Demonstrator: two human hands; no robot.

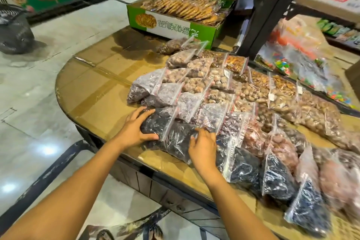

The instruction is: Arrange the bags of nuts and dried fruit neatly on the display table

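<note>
Several clear zip bags of nuts and dried fruit lie in overlapping rows on the cardboard-covered display table [93, 91]. Dark dried fruit bags fill the near rows; pale nut bags [251, 91] lie farther back. My left hand [136, 128] grips the left end of a bag of black dried fruit [157, 121] at the row's front corner. My right hand [203, 149] rests with fingers spread on the neighbouring dark bag [179, 142], pressing its top. A lone brown bag [171, 46] lies apart near the green box.
A green carton [165, 25] of wrapped biscuits stands at the table's far end. A dark metal post [266, 11] rises behind the bags, with sweets in plastic [296, 64] to its right. The table's left half is bare cardboard; tiled floor lies beyond its rounded edge.
</note>
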